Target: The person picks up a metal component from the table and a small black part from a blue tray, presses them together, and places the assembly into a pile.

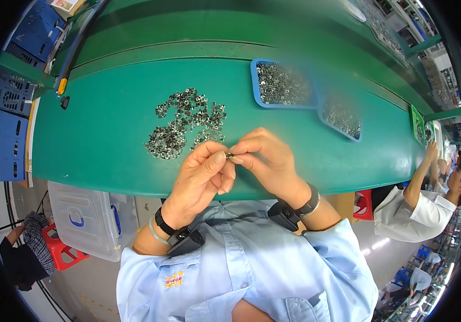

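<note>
Left hand (201,174) and right hand (267,158) pinch one small metal clip (229,155) between fingertips, over the near edge of the green table (107,145). Clip pile (184,124) just beyond (loose heap); blue tray (283,84) far right.

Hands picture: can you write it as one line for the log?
left hand: pinching small metal clip | right hand: pinching same clip | pile of clips: on green table | blue tray: behind
</note>
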### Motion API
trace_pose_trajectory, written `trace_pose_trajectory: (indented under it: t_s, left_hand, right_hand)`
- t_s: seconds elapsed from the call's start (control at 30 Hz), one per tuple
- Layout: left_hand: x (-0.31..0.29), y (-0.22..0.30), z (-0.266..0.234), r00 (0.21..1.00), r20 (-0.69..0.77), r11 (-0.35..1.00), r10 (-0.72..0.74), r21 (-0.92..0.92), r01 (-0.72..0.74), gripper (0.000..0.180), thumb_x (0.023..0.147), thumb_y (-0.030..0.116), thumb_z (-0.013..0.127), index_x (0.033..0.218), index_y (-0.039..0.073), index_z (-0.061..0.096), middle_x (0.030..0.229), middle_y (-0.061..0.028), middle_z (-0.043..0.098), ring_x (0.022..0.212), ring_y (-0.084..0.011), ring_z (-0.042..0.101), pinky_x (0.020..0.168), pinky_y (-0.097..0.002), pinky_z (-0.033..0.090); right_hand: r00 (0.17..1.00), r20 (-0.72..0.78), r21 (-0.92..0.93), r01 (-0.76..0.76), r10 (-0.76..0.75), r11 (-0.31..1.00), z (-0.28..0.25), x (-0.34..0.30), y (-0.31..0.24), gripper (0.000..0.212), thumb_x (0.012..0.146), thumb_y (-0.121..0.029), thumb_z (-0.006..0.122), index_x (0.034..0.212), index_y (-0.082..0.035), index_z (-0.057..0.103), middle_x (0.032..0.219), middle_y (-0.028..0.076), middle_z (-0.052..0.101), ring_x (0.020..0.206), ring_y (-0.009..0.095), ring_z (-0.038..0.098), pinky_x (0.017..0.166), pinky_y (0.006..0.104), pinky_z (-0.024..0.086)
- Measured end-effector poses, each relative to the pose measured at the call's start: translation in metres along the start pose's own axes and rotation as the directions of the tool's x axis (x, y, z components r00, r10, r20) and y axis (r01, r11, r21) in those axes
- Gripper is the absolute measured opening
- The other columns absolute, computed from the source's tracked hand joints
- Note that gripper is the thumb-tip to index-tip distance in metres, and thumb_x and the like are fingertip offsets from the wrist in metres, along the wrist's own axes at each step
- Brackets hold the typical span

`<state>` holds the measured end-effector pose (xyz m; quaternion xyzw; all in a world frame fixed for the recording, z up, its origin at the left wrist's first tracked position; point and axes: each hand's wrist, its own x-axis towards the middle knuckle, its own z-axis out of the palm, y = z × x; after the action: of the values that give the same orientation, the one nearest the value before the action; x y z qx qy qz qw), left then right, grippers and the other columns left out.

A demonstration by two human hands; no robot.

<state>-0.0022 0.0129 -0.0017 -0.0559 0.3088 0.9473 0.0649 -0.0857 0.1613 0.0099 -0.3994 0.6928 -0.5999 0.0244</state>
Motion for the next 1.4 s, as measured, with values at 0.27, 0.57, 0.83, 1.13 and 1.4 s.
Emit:
trace_pose_trajectory:
  t_s: [0.27,0.57,0.83,1.13,1.4]
  left_hand:
    - [0.001,-0.001,0.001,0.999,0.024,0.998,0.028,-0.062,-0.026,0.014,0.092,0.019,0.056,0.095,0.006,0.053,0.071,-0.0071,0.059,0.056,-0.0129,0.052,0.048,-0.0248,0.041]
    - [0.001,0.007,-0.003,0.999,0.032,0.999,-0.002,0.046,0.000,0.014,0.092,0.018,0.057,0.092,0.005,0.054,0.069,-0.0066,0.059,0.055,-0.0123,0.053,0.046,-0.0239,0.039]
    - [0.000,0.012,0.001,0.998,-0.035,0.989,-0.059,0.132,0.063,0.017,0.095,0.021,0.052,0.091,0.005,0.052,0.069,-0.0070,0.058,0.055,-0.0123,0.052,0.047,-0.0233,0.038]
    - [0.002,0.012,0.005,0.998,-0.013,0.994,-0.064,0.088,0.065,0.020,0.096,0.024,0.050,0.092,0.004,0.051,0.068,-0.0062,0.057,0.056,-0.0116,0.052,0.048,-0.0230,0.039]
    - [0.009,0.010,0.004,0.997,-0.025,0.974,-0.072,0.214,0.076,0.018,0.094,0.022,0.053,0.096,0.004,0.054,0.072,-0.0048,0.058,0.057,-0.0102,0.052,0.048,-0.0229,0.039]
  right_hand:
    - [0.999,0.009,-0.071,0.044,-0.044,0.996,0.001,0.003,-0.005,0.012,0.074,-0.005,0.071,0.085,-0.007,0.065,0.082,0.005,0.063,0.074,0.020,0.060,0.063,0.0300,0.048]
    - [0.994,0.054,-0.138,0.100,-0.093,0.985,-0.001,0.005,-0.003,0.013,0.073,-0.005,0.072,0.084,-0.007,0.065,0.080,0.005,0.063,0.071,0.021,0.061,0.059,0.0306,0.048]
    - [0.994,0.077,-0.143,0.090,-0.080,0.986,-0.002,0.002,0.006,0.013,0.073,-0.005,0.072,0.084,-0.007,0.064,0.079,0.005,0.063,0.071,0.020,0.060,0.060,0.0301,0.048]
    - [0.999,0.039,-0.015,0.023,-0.023,1.000,-0.003,0.002,0.009,0.014,0.075,-0.005,0.071,0.087,-0.007,0.063,0.081,0.004,0.064,0.073,0.018,0.061,0.061,0.0286,0.049]
    - [1.000,0.008,-0.103,0.008,-0.007,0.995,-0.013,0.003,0.008,0.013,0.075,-0.006,0.071,0.086,-0.006,0.063,0.082,0.006,0.063,0.073,0.019,0.060,0.063,0.0297,0.049]
